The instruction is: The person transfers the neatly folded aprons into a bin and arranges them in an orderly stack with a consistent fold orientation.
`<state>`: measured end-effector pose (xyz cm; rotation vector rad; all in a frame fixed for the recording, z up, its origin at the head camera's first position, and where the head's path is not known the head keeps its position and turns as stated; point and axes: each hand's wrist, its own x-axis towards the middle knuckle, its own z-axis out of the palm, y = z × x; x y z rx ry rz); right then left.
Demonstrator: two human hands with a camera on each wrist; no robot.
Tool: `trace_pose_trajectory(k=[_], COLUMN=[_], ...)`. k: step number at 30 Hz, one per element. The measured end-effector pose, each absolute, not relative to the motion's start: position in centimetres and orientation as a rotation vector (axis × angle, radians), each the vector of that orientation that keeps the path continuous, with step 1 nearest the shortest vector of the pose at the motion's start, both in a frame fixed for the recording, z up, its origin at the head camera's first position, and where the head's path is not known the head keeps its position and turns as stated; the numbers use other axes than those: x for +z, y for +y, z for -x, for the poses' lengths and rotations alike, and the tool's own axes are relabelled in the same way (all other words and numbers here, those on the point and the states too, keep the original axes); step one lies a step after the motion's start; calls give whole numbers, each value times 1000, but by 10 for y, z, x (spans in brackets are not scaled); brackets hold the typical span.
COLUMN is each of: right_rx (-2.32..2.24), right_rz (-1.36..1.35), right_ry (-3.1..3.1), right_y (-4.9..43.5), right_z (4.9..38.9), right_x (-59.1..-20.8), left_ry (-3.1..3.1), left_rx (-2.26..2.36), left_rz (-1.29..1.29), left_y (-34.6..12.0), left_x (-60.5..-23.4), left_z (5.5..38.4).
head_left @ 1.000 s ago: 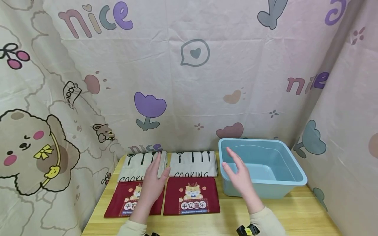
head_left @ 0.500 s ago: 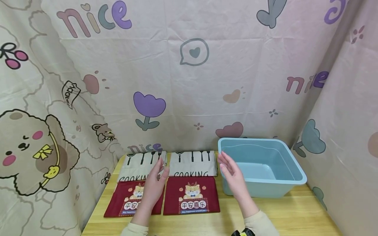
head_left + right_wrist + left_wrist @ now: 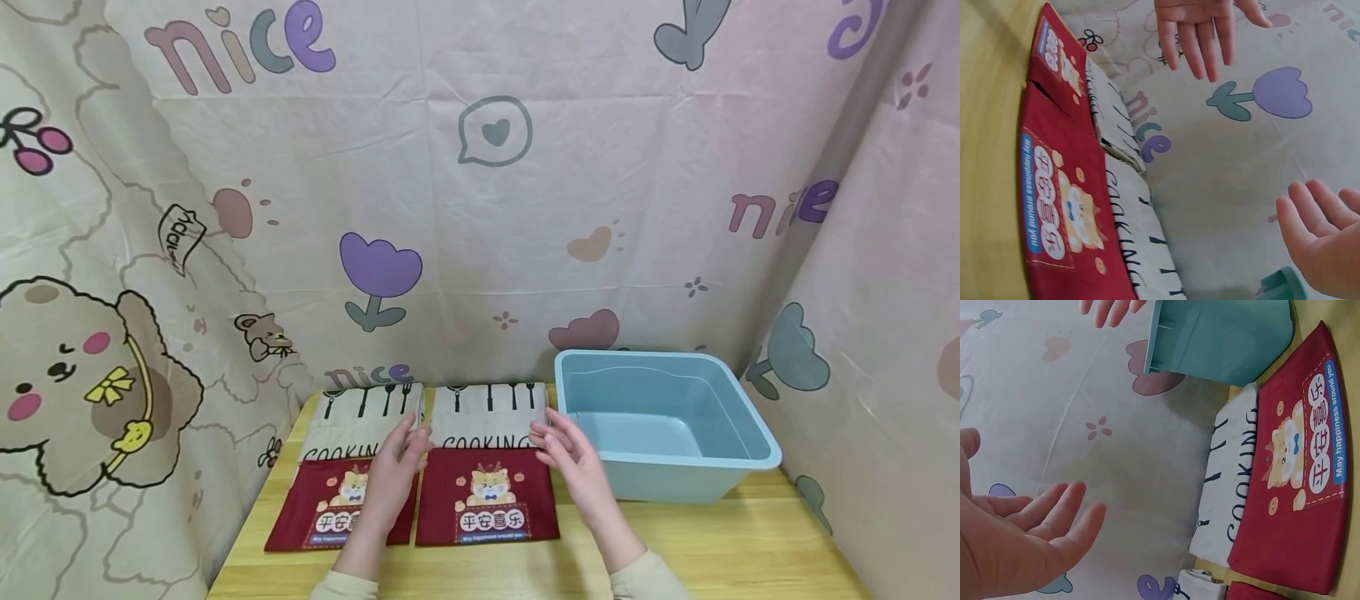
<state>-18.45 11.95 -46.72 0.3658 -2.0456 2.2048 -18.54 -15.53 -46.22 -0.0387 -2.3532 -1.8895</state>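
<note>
My left hand (image 3: 392, 471) hovers over the left red folded cloth (image 3: 300, 508), fingers relaxed and holding nothing. Above the right edge of the other red folded cloth (image 3: 487, 497) hangs my right hand (image 3: 577, 467), also relaxed, with nothing in it. Both red cloths carry a cartoon dog print. Behind them lie two white folded cloths, a left one (image 3: 330, 421) and a right one (image 3: 489, 417), printed with utensils and "COOKING" lettering. In the left wrist view the palm and fingers (image 3: 1054, 531) show loosely bent in the air.
A light blue plastic tub (image 3: 667, 481) stands at the right of the wooden table (image 3: 720, 542), its inside bare. Printed curtain cloth (image 3: 495, 250) hangs close behind the table and along both sides.
My right hand has moved left and a little down, away from the tub's rim toward the right-hand cloths. The left hand has drawn slightly back. The cloths and tub stay put.
</note>
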Motion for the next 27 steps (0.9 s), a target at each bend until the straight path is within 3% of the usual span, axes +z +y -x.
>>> trace_pose_trajectory(k=[27], right_rx=[2527], right_rz=[-53], right_ry=[-1980], right_y=[112], right_z=[180], right_x=[-521], left_ry=[-2263], left_rx=[-2106], left_rz=[-249], left_y=[-161], left_x=[-503], left_z=[191])
